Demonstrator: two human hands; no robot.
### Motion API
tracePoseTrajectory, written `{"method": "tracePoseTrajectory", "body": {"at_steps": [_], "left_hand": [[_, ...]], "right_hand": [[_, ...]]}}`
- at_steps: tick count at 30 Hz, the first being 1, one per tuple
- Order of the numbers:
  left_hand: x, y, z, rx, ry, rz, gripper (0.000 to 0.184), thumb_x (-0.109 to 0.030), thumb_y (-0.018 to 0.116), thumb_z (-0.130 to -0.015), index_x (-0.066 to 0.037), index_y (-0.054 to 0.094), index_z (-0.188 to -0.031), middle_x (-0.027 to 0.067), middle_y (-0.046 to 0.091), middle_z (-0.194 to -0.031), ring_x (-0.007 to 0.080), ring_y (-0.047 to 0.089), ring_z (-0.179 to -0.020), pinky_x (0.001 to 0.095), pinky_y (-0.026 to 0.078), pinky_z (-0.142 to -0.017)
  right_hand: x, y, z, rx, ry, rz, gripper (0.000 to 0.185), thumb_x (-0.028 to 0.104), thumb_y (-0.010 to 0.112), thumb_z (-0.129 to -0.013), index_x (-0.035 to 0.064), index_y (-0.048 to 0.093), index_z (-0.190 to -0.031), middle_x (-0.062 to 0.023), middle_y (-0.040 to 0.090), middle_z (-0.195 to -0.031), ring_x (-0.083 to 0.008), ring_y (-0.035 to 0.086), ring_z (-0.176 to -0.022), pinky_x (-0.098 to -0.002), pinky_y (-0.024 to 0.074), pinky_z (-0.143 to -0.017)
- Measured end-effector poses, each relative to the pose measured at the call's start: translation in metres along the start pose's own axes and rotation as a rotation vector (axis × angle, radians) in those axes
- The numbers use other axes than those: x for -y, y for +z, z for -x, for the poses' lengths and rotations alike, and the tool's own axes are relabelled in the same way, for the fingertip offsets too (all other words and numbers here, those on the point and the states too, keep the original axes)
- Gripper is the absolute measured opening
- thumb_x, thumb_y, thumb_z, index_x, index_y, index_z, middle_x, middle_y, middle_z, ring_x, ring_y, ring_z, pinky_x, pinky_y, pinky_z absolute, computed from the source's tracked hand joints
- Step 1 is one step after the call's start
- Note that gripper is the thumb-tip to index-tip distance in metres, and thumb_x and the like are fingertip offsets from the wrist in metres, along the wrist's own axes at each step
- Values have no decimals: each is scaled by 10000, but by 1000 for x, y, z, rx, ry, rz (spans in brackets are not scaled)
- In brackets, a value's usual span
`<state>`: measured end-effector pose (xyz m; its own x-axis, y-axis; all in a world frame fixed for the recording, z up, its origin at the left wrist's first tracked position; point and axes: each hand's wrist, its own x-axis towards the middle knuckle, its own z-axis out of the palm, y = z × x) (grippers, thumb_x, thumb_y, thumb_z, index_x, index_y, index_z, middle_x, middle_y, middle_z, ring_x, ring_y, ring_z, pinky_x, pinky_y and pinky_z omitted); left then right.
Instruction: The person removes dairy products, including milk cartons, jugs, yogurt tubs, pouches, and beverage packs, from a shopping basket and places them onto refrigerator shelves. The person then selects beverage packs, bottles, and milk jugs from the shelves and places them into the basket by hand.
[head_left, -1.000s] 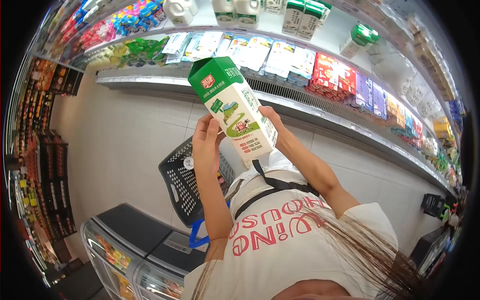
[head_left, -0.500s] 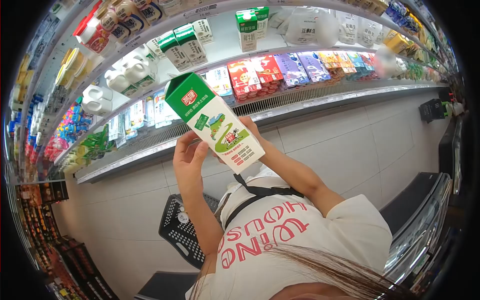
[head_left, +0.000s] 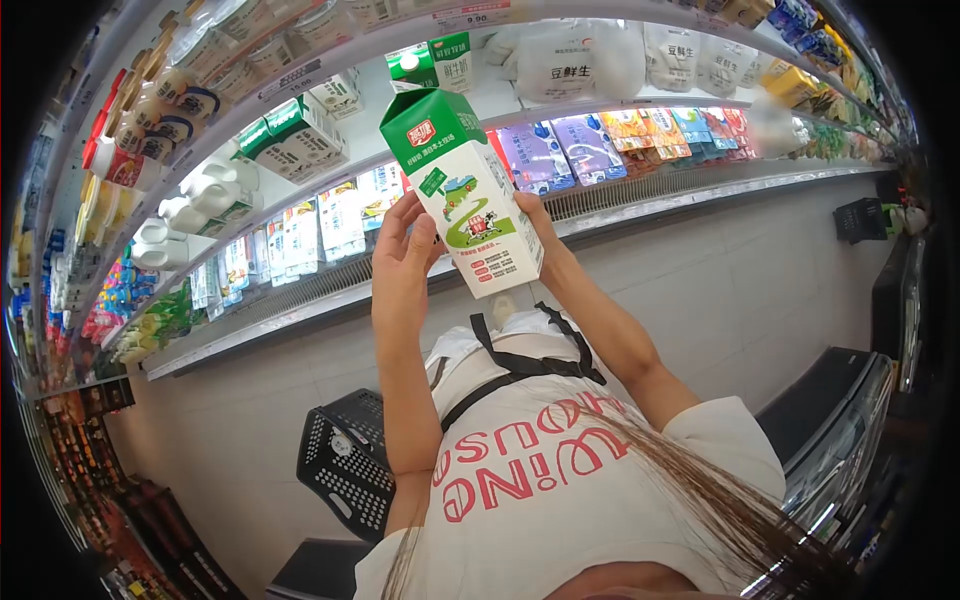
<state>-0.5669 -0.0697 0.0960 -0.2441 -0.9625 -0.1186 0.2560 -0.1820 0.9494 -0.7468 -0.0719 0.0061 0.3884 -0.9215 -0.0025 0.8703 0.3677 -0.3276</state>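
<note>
A green and white milk carton [head_left: 478, 205] is held up in front of my chest, its gable top tilted toward the shelf. My right hand [head_left: 541, 232] grips its right side, the fingers mostly hidden behind it. On the left, my left hand [head_left: 405, 240] is at the carton's lower left side, with the thumb showing and the fingers curled toward the carton's edge. Beyond the carton's top, similar green and white cartons [head_left: 452, 68] stand on the shelf.
A refrigerated shelf [head_left: 590, 205] runs across the front, with white jugs [head_left: 215, 190], lying cartons [head_left: 295, 143] and purple packs [head_left: 590, 148]. A black basket [head_left: 350, 465] is at my left side. Black-topped cabinets [head_left: 820, 400] stand at the right.
The view has swung toward the right part of the shelf. The carton has turned more upright and is now in front of the shelf's green cartons. Both hands have stayed at it.
</note>
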Motion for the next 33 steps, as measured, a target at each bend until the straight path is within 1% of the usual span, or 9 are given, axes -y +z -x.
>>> {"method": "tracePoseTrajectory", "body": {"at_steps": [3,6,8,13,16,17,21,27,33], "left_hand": [[6,9,-9,8,-92,-55,856,-430,644,-887,-32,186,-1491,161,489,-1306,240,457,-1235,370,414,-980],[44,8,-38,8,2,-131,826,-444,636,-889,-35,223,-1476,139,497,-1300,221,460,-1227,366,433,-952],[53,5,-51,11,-90,50,602,-398,526,-959,-41,327,-1401,104,514,-1300,202,527,-1161,359,460,-952],[79,-7,-70,147,-189,407,555,-308,580,-940,-45,353,-1373,93,535,-1274,203,555,-1131,381,492,-928],[101,-11,-81,158,-154,337,581,-249,638,-914,-44,355,-1378,84,544,-1262,183,549,-1129,349,473,-931],[105,-11,-85,160,-148,288,592,-241,649,-907,-44,354,-1380,82,545,-1261,179,547,-1128,341,468,-931],[118,-18,-115,295,-83,-57,713,-185,687,-867,-53,296,-1449,102,503,-1328,195,494,-1198,349,420,-985],[128,-15,-186,296,-53,-329,770,6,583,-857,-168,211,-1509,151,360,-1470,260,401,-1319,384,393,-1041],[125,-26,-254,-49,1,-476,697,6,590,-796,-75,331,-1438,223,445,-1348,304,476,-1238,391,433,-997]], "right_hand": [[13,17,-7,-73,-69,415,617,339,583,-878,0,369,-1348,-192,552,-1227,-262,607,-1071,-396,536,-881],[13,20,-14,-172,-229,883,649,465,556,-915,10,332,-1320,-153,498,-1207,-186,535,-1083,-329,460,-911],[17,8,-18,-207,-309,1134,669,554,516,-920,13,358,-1280,-151,484,-1202,-169,518,-1064,-308,433,-900],[60,27,-23,-302,-51,1201,669,601,533,-890,-18,471,-1136,-163,601,-1006,-225,585,-965,-328,466,-832],[57,20,-38,-497,22,1456,651,505,633,-859,-31,463,-1186,-176,609,-1085,-235,602,-1011,-343,468,-868],[59,3,-44,-500,20,1406,755,442,753,-754,-73,451,-1217,-229,605,-1136,-291,619,-1046,-366,483,-883],[80,-27,-46,-399,55,1499,849,351,833,-660,-53,431,-1289,-188,606,-1130,-261,611,-1028,-351,492,-876],[115,-76,-84,-335,-162,1414,813,144,819,-637,25,406,-1327,-146,536,-1253,-273,516,-1189,-404,485,-958],[160,-91,-147,-259,-276,1343,759,19,786,-638,43,419,-1303,-121,476,-1343,-281,381,-1332,-393,414,-1043]]}}
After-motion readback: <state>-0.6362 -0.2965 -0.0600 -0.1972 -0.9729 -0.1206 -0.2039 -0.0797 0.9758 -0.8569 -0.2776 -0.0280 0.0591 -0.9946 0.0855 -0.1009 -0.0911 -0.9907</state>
